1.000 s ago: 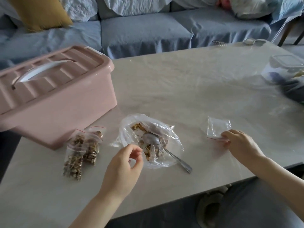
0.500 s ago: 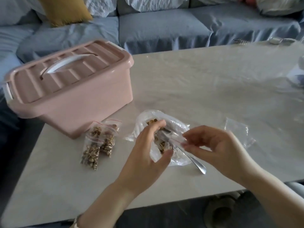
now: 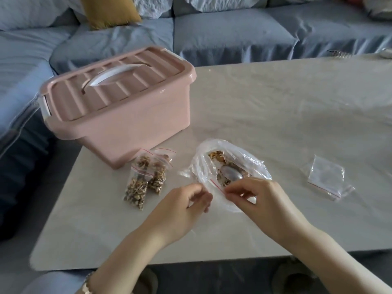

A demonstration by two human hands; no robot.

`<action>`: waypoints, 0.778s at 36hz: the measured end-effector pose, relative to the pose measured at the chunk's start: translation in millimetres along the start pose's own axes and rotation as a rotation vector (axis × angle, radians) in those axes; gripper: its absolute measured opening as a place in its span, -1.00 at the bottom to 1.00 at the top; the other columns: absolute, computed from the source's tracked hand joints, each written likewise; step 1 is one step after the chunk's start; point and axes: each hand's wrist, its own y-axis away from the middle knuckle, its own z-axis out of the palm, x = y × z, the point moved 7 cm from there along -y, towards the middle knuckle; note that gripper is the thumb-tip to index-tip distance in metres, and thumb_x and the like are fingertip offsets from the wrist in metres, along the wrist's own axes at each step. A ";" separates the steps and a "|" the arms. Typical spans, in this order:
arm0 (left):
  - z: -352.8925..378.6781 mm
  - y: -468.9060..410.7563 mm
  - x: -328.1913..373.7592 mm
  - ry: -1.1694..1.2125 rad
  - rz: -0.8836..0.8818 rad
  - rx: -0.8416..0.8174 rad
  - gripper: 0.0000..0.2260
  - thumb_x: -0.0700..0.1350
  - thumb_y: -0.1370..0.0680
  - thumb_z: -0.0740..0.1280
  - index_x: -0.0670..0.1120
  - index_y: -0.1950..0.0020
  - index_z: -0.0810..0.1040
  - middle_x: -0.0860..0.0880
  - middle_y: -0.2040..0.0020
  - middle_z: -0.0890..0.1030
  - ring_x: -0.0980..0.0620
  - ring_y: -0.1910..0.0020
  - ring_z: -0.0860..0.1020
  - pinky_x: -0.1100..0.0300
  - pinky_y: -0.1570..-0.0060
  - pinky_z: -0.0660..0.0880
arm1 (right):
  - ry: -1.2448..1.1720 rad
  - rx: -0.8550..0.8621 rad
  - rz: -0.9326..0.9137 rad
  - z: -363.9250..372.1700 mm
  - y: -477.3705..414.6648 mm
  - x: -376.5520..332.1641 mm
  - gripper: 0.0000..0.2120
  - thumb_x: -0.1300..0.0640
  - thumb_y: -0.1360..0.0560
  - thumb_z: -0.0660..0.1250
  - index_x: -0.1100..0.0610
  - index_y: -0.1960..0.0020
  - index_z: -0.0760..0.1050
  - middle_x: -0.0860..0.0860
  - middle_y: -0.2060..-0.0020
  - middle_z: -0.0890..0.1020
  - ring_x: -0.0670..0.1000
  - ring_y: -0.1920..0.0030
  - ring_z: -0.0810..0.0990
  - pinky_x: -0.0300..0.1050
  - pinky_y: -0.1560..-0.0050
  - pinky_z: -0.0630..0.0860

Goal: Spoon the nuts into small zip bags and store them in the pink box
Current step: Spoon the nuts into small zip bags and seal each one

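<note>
1. So far, two filled zip bags [image 3: 136, 187] lie side by side on the bench [image 3: 275, 98], just in front of the pink box [image 3: 118, 111] at centre left. Its lid is on, so nothing looks stored yet.
2. At lower centre you hold an empty zip bag [image 3: 217, 186] between both hands. Your left hand [image 3: 182, 211] pinches one end of its red-striped mouth and your right hand [image 3: 263, 202] pinches the other, apparently to open it.
3. Left to do: fill this bag, probably the spare empty bags [image 3: 325, 179] at right too, then box everything.
4. The nuts [image 3: 216, 155] sit in the large clear bag [image 3: 250, 164] just behind your hands, with the spoon [image 3: 231, 173] resting among them. They look like broken brown pieces, and only a small heap shows.
</note>
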 end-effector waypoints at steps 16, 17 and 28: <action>-28.4 16.4 12.3 -0.215 0.207 0.672 -0.85 0.00 -0.43 0.29 0.01 0.04 0.44 0.06 0.14 0.45 0.13 0.12 0.42 0.35 0.03 0.35 | -0.577 0.043 0.400 15.7 4.4 26.7 -0.89 0.29 -0.34 0.48 0.13 0.21 0.61 0.02 0.40 0.68 -0.10 0.39 0.58 -0.31 0.20 0.52; -25.1 17.5 14.3 -0.159 0.201 0.655 -0.87 0.00 -0.43 0.32 0.01 0.08 0.45 0.08 0.19 0.47 0.18 0.17 0.42 0.40 0.08 0.36 | -0.599 0.058 0.413 16.7 4.4 27.3 -0.89 0.30 -0.33 0.48 0.15 0.21 0.60 0.03 0.40 0.68 -0.10 0.39 0.58 -0.33 0.23 0.53; 6.2 15.4 8.5 0.343 -0.057 0.360 -0.76 -0.18 -0.46 0.41 0.16 0.31 0.64 0.06 0.35 0.67 0.04 0.31 0.65 0.13 0.27 0.61 | -0.500 0.118 0.370 15.9 9.7 23.8 -0.86 0.24 -0.27 0.55 0.18 0.26 0.58 0.02 0.45 0.67 -0.10 0.41 0.62 -0.26 0.25 0.54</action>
